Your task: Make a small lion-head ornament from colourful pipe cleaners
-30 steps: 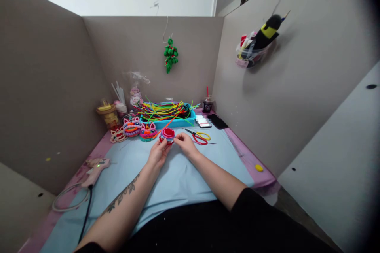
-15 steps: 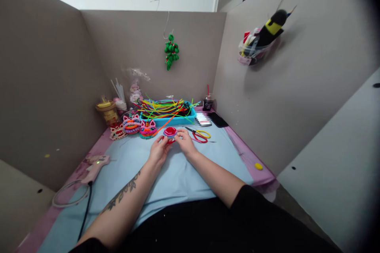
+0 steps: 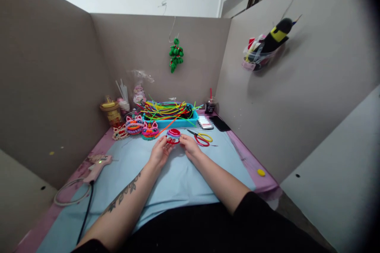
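A small red and purple pipe-cleaner piece (image 3: 173, 133) is held between both hands above the blue cloth (image 3: 178, 178). My left hand (image 3: 161, 151) pinches its left side, and my right hand (image 3: 189, 146) pinches its right side. A red loop hangs at the lower edge of the piece, partly hidden by the fingers. Just right of the hands lie scissors (image 3: 202, 139) with red and yellow handles. Behind the piece stands a blue tray (image 3: 168, 123) heaped with coloured pipe cleaners (image 3: 166, 110). Three fuzzy animal-face pieces, one of them pink and orange (image 3: 150, 130), sit to the left.
A pink glue gun (image 3: 99, 168) with a cable lies at the left. Cups, one brown-lidded (image 3: 112, 113) and one dark (image 3: 210, 105), stand at the back. A black phone (image 3: 220, 123) and yellow disc (image 3: 261, 172) are at the right. Grey panels (image 3: 160, 59) enclose the table.
The view has shifted slightly, so everything sits a little further right and lower. The piece is tilted differently, showing more of the red loop below, and both hands have spread slightly apart.
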`<action>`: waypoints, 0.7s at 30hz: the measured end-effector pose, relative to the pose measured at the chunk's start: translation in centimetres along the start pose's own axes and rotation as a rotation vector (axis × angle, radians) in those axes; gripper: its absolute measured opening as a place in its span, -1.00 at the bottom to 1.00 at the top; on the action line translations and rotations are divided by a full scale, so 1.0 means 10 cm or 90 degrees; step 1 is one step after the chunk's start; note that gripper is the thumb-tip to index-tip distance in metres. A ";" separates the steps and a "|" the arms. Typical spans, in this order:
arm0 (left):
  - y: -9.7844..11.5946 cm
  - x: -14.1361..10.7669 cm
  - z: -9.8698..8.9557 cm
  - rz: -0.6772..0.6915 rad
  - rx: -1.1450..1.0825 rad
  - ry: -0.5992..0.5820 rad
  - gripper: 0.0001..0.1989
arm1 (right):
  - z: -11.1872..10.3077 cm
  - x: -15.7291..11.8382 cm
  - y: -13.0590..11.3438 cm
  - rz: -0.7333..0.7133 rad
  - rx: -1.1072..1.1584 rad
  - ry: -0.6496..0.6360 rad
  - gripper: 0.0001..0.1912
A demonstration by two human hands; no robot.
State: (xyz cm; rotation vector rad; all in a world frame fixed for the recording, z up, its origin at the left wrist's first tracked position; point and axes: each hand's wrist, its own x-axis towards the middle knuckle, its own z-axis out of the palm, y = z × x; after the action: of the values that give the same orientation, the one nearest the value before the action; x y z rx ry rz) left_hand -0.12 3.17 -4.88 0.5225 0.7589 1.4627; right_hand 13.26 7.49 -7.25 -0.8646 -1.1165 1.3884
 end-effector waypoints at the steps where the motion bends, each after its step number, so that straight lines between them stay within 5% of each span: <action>1: 0.00 0.00 -0.01 -0.005 0.001 0.005 -0.78 | -0.01 0.00 -0.01 0.040 0.046 -0.022 -0.76; 5: 0.02 0.01 -0.06 0.024 0.092 0.041 -0.69 | -0.05 -0.03 -0.09 0.110 0.159 -0.103 -0.83; 8: 0.08 0.04 -0.11 0.191 0.282 0.056 -0.68 | -0.10 -0.05 -0.16 0.129 0.169 -0.143 -0.84; 11: 0.16 0.04 -0.15 0.387 0.481 -0.020 -0.77 | -0.16 -0.04 -0.20 0.141 0.152 -0.158 -0.84; 14: 0.23 0.01 -0.15 0.481 0.598 -0.098 -0.75 | -0.21 -0.02 -0.22 0.133 0.137 -0.169 -0.81; 21: 0.27 -0.02 -0.16 0.391 0.638 -0.312 -0.51 | -0.30 -0.03 -0.33 0.144 0.062 -0.270 -0.75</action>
State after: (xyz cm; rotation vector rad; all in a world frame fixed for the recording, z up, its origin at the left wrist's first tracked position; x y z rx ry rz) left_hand -3.11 2.97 -3.92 1.9360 0.9398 1.3101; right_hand 17.11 7.47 -4.99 -0.6557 -1.2814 1.8585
